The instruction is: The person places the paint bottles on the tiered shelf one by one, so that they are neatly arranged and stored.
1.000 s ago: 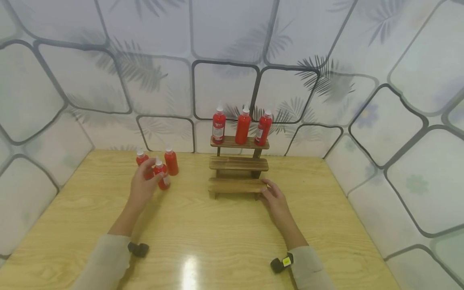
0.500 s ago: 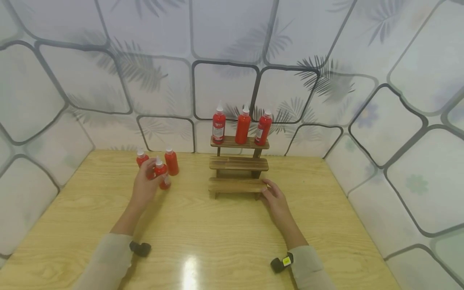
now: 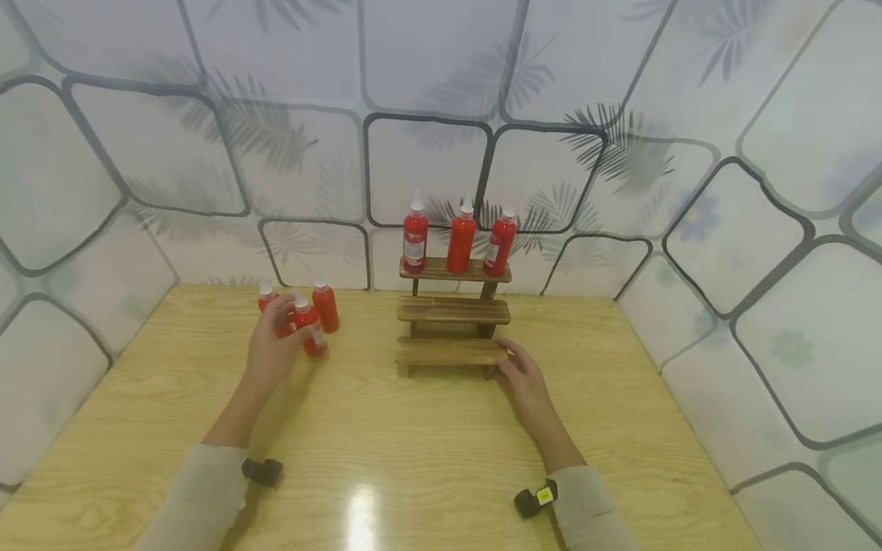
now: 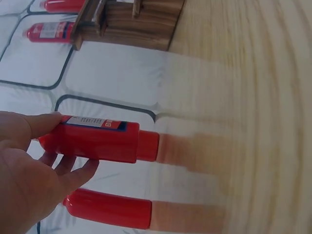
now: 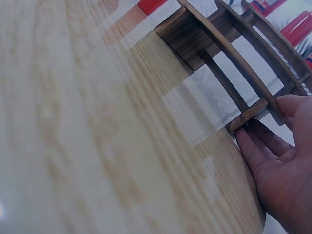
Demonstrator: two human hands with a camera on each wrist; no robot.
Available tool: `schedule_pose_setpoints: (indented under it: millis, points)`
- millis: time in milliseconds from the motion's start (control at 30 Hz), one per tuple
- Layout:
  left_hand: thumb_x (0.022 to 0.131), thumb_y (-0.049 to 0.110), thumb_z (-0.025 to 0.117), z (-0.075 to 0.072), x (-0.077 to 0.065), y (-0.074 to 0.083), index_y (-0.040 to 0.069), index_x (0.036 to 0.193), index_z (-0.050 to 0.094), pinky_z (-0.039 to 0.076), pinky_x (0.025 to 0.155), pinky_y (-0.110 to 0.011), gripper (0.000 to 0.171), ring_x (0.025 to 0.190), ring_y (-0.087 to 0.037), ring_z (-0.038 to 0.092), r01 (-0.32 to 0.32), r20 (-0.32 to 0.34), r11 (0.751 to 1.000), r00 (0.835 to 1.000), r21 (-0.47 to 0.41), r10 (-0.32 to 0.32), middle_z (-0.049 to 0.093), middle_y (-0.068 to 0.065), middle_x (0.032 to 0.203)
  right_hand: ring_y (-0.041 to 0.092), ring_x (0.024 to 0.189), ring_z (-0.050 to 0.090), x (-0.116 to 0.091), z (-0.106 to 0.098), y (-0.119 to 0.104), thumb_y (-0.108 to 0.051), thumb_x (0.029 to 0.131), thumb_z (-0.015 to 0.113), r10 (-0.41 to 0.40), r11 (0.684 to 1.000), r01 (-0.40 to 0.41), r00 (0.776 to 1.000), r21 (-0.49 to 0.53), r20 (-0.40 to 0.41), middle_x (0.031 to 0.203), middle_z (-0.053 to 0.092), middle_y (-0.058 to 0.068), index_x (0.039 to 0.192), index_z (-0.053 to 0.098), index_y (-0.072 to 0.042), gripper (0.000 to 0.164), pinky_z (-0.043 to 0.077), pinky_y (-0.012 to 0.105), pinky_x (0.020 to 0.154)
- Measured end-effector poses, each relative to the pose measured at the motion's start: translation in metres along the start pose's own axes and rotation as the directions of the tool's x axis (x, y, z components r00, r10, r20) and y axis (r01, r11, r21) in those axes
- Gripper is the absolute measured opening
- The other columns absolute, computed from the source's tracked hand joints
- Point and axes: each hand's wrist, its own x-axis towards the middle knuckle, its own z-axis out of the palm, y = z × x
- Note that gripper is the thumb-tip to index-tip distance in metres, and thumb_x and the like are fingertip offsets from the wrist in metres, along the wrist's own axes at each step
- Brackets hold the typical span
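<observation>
My left hand [image 3: 270, 348] pinches a red squeeze bottle [image 3: 314, 334] with a white nozzle cap, thumb on one side and fingers on the other. In the left wrist view, this bottle [image 4: 95, 145] hangs close over the table, its label facing up in the picture. Two like bottles stand beside it: one [image 3: 326, 310] behind to the right, another [image 3: 267, 294] partly hidden by my fingers. On the right, my right hand [image 3: 527, 386] holds the end of the lowest step of a three-step wooden rack [image 3: 448, 352]. Its thumb lies above and its fingers below, as the right wrist view [image 5: 280, 165] shows.
On the rack's top step stand three red bottles: a left one [image 3: 415, 243], a middle one [image 3: 461, 243] and a right one [image 3: 500, 245]. The light wooden table [image 3: 413, 459] meets a patterned wall covering [image 3: 427, 168] behind and at both sides.
The bottle in my left hand has shifted slightly right and up, and its lower end now blurs. My right hand and the rack have stayed put.
</observation>
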Motion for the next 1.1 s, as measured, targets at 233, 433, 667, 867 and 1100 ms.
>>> schedule_pose_setpoints:
  millis: [233,433,667,867,1100]
  points:
    - [0.094,0.006,0.07,0.013,0.0,0.016,0.008,0.146,0.044,0.049,0.092,-0.015,0.058,0.129,-0.031,0.052,-0.082,0.049,0.996,0.995,-0.037,0.083,0.052,-0.019,0.145,0.021,0.117,0.063,-0.001,0.0,0.0,-0.023,0.102,0.06,0.004,1.0,-0.004,1.0,-0.013,-0.002,0.122,0.058,0.018,0.147,0.046,-0.008,0.049,0.052,0.031,0.103]
    - [0.093,0.011,0.072,0.025,0.002,0.037,0.011,0.148,0.044,0.048,0.108,-0.044,0.062,0.13,-0.028,0.051,-0.079,0.081,0.995,0.993,-0.056,0.083,0.051,-0.015,0.148,0.024,0.12,0.062,-0.001,0.0,0.0,-0.023,0.102,0.06,0.012,1.0,-0.012,1.0,-0.006,-0.002,0.126,0.057,0.02,0.146,0.048,-0.011,0.047,0.052,0.03,0.103]
    - [0.092,0.01,0.073,0.042,0.008,0.063,0.011,0.149,0.043,0.052,0.097,-0.027,0.064,0.129,-0.03,0.054,-0.125,0.122,0.99,0.984,-0.064,0.132,0.051,-0.015,0.148,0.025,0.119,0.062,0.0,0.0,-0.001,-0.022,0.103,0.059,0.009,1.0,-0.009,1.0,-0.007,-0.004,0.123,0.057,0.019,0.147,0.045,-0.007,0.049,0.052,0.032,0.104]
    - [0.091,0.011,0.074,0.058,0.019,0.08,0.008,0.147,0.046,0.052,0.104,-0.045,0.062,0.127,-0.031,0.055,-0.199,0.137,0.977,0.968,-0.077,0.208,0.055,-0.014,0.141,0.026,0.118,0.063,0.001,0.0,-0.001,-0.019,0.103,0.058,0.02,1.0,-0.02,1.0,0.005,-0.012,0.121,0.057,0.019,0.147,0.046,-0.006,0.047,0.052,0.032,0.104]
    - [0.091,0.011,0.075,0.078,0.03,0.093,0.009,0.146,0.047,0.05,0.106,-0.049,0.062,0.128,-0.032,0.054,-0.19,0.186,0.978,0.961,-0.087,0.203,0.056,-0.015,0.139,0.026,0.119,0.062,0.0,0.0,-0.001,-0.017,0.103,0.057,0.026,1.0,-0.026,1.0,0.016,-0.012,0.122,0.057,0.019,0.146,0.047,-0.007,0.045,0.052,0.033,0.105]
